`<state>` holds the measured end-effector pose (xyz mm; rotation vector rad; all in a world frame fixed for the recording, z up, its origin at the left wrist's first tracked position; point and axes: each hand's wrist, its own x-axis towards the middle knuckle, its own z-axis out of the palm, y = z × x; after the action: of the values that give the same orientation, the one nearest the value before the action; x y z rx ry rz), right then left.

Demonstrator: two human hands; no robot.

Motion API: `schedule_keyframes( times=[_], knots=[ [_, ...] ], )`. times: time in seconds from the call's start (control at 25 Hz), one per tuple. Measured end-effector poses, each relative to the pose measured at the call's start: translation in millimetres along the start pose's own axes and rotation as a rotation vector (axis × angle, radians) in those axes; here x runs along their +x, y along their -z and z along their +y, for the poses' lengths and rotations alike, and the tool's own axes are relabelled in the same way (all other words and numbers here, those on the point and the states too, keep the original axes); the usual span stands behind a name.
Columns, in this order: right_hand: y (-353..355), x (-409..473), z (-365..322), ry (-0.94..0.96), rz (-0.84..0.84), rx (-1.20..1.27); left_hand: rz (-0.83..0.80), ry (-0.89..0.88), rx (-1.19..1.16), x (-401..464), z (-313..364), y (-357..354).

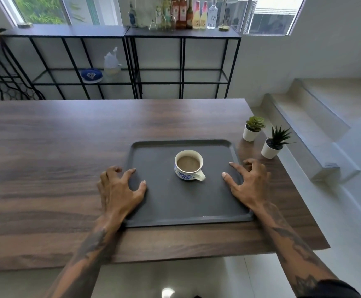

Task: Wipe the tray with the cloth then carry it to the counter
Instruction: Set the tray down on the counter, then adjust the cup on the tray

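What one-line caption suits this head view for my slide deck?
Both hands, left hand and right hand, spread at the sides of a dark tray holding a full cup on a wooden table.

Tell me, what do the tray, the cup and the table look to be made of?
The tray looks like matte dark grey plastic or coated metal: flat dull surface, rounded raised rim, little shine. The cup looks like glazed ceramic: glossy white with a blue painted pattern. The table looks like dark wood or a wood-look laminate: streaked grain, smooth satin sheen; which one cannot be told.
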<state>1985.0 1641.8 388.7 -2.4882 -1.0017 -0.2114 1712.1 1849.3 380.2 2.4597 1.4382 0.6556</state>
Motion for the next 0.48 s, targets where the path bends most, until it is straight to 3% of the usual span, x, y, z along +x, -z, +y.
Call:
schedule_keyframes(
  times=[0.08,0.16,0.24,0.48],
  knots=[
    [5.3,4.8,-19.0,0.094,0.001,0.165,-0.101,-0.144,-0.201,13.6,16.5,5.8],
    [7.8,10.5,-42.8,0.126,-0.161,0.399,-0.321,-0.227,-0.443,31.1,40.3,9.2],
    [7.9,15.4,-61.5,0.088,-0.312,0.512,-0.464,-0.286,-0.481,44.7,60.9,5.9],
    [-6.5,20.4,-73.0,0.086,-0.387,0.539,-0.545,-0.328,-0.511,60.3,67.1,-19.8]
  ],
)
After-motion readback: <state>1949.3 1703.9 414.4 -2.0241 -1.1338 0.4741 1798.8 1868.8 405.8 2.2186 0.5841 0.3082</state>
